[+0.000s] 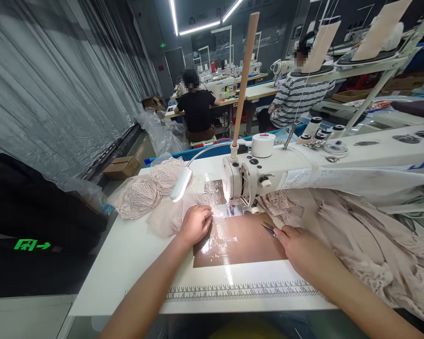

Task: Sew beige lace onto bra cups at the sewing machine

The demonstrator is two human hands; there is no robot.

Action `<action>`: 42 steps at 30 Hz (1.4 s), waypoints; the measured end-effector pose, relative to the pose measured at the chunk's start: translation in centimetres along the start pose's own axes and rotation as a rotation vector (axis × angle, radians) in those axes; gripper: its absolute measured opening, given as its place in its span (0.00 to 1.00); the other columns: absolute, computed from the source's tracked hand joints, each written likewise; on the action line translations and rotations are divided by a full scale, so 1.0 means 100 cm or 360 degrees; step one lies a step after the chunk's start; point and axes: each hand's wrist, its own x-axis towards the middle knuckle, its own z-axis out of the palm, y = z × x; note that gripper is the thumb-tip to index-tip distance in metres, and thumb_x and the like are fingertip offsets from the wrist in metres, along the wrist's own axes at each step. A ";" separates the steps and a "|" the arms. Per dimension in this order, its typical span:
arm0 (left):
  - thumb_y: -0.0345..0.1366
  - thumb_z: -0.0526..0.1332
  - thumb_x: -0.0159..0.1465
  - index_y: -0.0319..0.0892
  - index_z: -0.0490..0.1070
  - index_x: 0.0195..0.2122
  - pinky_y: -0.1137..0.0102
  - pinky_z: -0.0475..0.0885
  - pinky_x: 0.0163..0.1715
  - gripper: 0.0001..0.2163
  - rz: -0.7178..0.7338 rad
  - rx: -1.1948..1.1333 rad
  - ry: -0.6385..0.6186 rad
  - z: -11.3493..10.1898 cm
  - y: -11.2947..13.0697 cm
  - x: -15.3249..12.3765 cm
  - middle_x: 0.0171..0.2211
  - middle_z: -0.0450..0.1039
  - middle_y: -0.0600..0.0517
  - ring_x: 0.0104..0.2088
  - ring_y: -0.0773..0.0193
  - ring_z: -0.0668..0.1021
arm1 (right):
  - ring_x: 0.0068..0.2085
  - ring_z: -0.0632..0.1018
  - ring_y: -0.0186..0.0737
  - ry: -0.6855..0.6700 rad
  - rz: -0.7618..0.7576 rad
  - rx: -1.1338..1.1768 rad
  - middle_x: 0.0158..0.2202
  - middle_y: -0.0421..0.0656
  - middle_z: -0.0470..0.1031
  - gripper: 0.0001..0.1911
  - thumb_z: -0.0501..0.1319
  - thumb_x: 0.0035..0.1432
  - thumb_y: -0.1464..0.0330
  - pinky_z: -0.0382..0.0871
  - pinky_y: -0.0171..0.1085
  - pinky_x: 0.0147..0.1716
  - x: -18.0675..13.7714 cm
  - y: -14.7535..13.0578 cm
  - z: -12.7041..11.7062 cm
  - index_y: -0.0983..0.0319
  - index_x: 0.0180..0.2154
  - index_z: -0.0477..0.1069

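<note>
Seemingly positioning the lace piece (172,217), pinched in the left hand (197,224), just left of the sewing machine (304,160); gripping snips (269,230) in the right hand (296,242), in front of the sewing machine. Probably calls next for holding the lace piece flat and keeping snips clear.
</note>
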 end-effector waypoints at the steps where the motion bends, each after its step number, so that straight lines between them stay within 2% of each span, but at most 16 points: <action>1: 0.29 0.53 0.62 0.39 0.75 0.37 0.63 0.70 0.46 0.10 0.0042 -0.0051 -0.0052 -0.004 0.005 -0.004 0.41 0.76 0.45 0.42 0.58 0.76 | 0.35 0.76 0.47 0.0029 -0.0011 -0.0025 0.33 0.51 0.75 0.24 0.52 0.47 0.87 0.69 0.41 0.35 -0.001 0.001 0.003 0.69 0.45 0.73; 4: 0.28 0.55 0.61 0.41 0.75 0.35 0.69 0.69 0.49 0.09 0.0289 -0.0291 -0.0315 -0.011 0.027 -0.020 0.40 0.78 0.50 0.43 0.63 0.76 | 0.35 0.75 0.46 0.0135 -0.0020 -0.0067 0.33 0.50 0.75 0.22 0.53 0.49 0.86 0.67 0.40 0.36 0.000 0.001 0.007 0.69 0.44 0.73; 7: 0.28 0.56 0.61 0.41 0.75 0.39 0.65 0.64 0.56 0.10 0.0470 -0.0519 -0.0545 -0.014 0.051 -0.038 0.45 0.76 0.49 0.50 0.60 0.73 | 0.34 0.75 0.47 0.0241 0.0092 -0.0058 0.30 0.48 0.74 0.11 0.53 0.58 0.77 0.65 0.40 0.32 0.005 -0.002 0.005 0.66 0.38 0.74; 10: 0.29 0.59 0.59 0.42 0.74 0.42 0.62 0.63 0.57 0.11 0.0468 -0.0603 -0.0626 -0.016 0.063 -0.049 0.49 0.74 0.48 0.55 0.57 0.69 | 0.32 0.75 0.46 0.0306 0.0207 -0.0013 0.28 0.46 0.74 0.11 0.53 0.62 0.70 0.62 0.39 0.29 0.010 -0.004 0.003 0.63 0.33 0.74; 12: 0.33 0.61 0.58 0.43 0.73 0.44 0.62 0.63 0.57 0.12 0.0416 -0.0677 -0.0586 -0.021 0.062 -0.050 0.50 0.72 0.47 0.54 0.56 0.69 | 0.31 0.75 0.45 0.0351 0.0218 0.0028 0.27 0.45 0.74 0.12 0.53 0.62 0.70 0.60 0.38 0.28 0.010 -0.004 0.003 0.63 0.30 0.73; 14: 0.36 0.62 0.59 0.43 0.72 0.47 0.61 0.63 0.57 0.14 0.0262 -0.0712 -0.0422 -0.025 0.054 -0.048 0.52 0.70 0.45 0.54 0.56 0.69 | 0.31 0.74 0.44 0.0441 0.0171 0.0114 0.26 0.45 0.74 0.14 0.53 0.63 0.69 0.61 0.38 0.28 0.007 -0.002 0.003 0.63 0.29 0.73; 16: 0.39 0.62 0.58 0.44 0.70 0.50 0.58 0.61 0.57 0.18 -0.0003 -0.0667 -0.0208 -0.027 0.040 -0.042 0.56 0.65 0.44 0.57 0.54 0.66 | 0.31 0.74 0.44 0.0540 0.0069 0.0263 0.27 0.45 0.75 0.15 0.51 0.64 0.69 0.62 0.38 0.29 0.002 0.001 0.002 0.63 0.31 0.74; 18: 0.41 0.65 0.56 0.45 0.67 0.54 0.56 0.59 0.58 0.24 -0.0299 -0.0641 -0.0092 -0.026 0.025 -0.034 0.59 0.61 0.44 0.59 0.51 0.64 | 0.33 0.75 0.44 0.0606 -0.0042 0.0455 0.29 0.46 0.76 0.15 0.49 0.65 0.68 0.64 0.38 0.30 -0.002 0.003 -0.001 0.64 0.35 0.74; 20: 0.41 0.68 0.52 0.43 0.64 0.57 0.56 0.58 0.58 0.31 -0.0592 -0.0800 -0.0124 -0.022 0.011 -0.025 0.58 0.62 0.42 0.58 0.49 0.64 | 0.36 0.75 0.45 0.0638 -0.0125 0.0652 0.31 0.47 0.77 0.16 0.48 0.65 0.67 0.67 0.40 0.34 -0.005 0.003 -0.005 0.64 0.40 0.73; 22: 0.41 0.70 0.49 0.40 0.66 0.55 0.58 0.63 0.53 0.32 -0.0788 -0.1065 -0.0225 -0.017 0.003 -0.016 0.53 0.67 0.41 0.53 0.49 0.69 | 0.39 0.76 0.45 0.0652 -0.0167 0.0840 0.36 0.48 0.77 0.16 0.48 0.65 0.66 0.69 0.41 0.37 -0.007 0.001 -0.011 0.64 0.45 0.72; 25: 0.43 0.69 0.49 0.35 0.73 0.42 0.66 0.70 0.38 0.22 -0.0849 -0.1354 -0.0352 -0.012 0.003 -0.009 0.38 0.74 0.45 0.38 0.56 0.76 | 0.41 0.78 0.43 0.0540 -0.0177 0.1123 0.41 0.46 0.77 0.17 0.48 0.65 0.66 0.72 0.38 0.38 -0.007 -0.005 -0.020 0.61 0.50 0.69; 27: 0.45 0.69 0.50 0.34 0.73 0.34 0.71 0.68 0.29 0.18 -0.0831 -0.1488 -0.0394 -0.010 0.007 -0.008 0.29 0.72 0.49 0.29 0.63 0.75 | 0.41 0.79 0.41 0.0387 -0.0190 0.1299 0.43 0.46 0.77 0.19 0.47 0.65 0.66 0.73 0.37 0.38 -0.003 -0.009 -0.026 0.60 0.54 0.67; 29: 0.46 0.69 0.49 0.34 0.71 0.30 0.73 0.66 0.26 0.18 -0.0838 -0.1620 -0.0407 -0.008 0.012 -0.010 0.25 0.70 0.52 0.25 0.67 0.73 | 0.45 0.78 0.42 0.0233 -0.0216 0.1430 0.48 0.45 0.76 0.20 0.46 0.66 0.65 0.72 0.38 0.41 0.004 -0.014 -0.032 0.60 0.55 0.66; 33: 0.45 0.69 0.51 0.36 0.73 0.35 0.71 0.69 0.31 0.18 -0.0842 -0.1835 -0.0428 -0.005 0.019 -0.014 0.29 0.73 0.50 0.29 0.65 0.75 | 0.55 0.71 0.46 0.0029 -0.0267 0.1591 0.54 0.45 0.70 0.22 0.46 0.66 0.60 0.67 0.44 0.51 0.024 -0.023 -0.041 0.60 0.55 0.67; 38: 0.42 0.68 0.54 0.36 0.76 0.42 0.66 0.69 0.44 0.18 -0.0704 -0.2040 -0.0541 -0.008 0.028 -0.015 0.40 0.77 0.44 0.40 0.60 0.77 | 0.53 0.72 0.48 0.0078 -0.0340 0.1683 0.51 0.47 0.73 0.21 0.49 0.65 0.61 0.64 0.48 0.53 0.050 -0.031 -0.038 0.62 0.51 0.71; 42: 0.42 0.66 0.56 0.36 0.77 0.41 0.66 0.69 0.45 0.16 -0.0651 -0.2091 -0.0542 -0.006 0.029 -0.014 0.41 0.77 0.44 0.41 0.59 0.77 | 0.52 0.72 0.47 0.0023 -0.0364 0.1770 0.51 0.47 0.73 0.18 0.55 0.61 0.61 0.64 0.46 0.53 0.059 -0.031 -0.033 0.61 0.49 0.72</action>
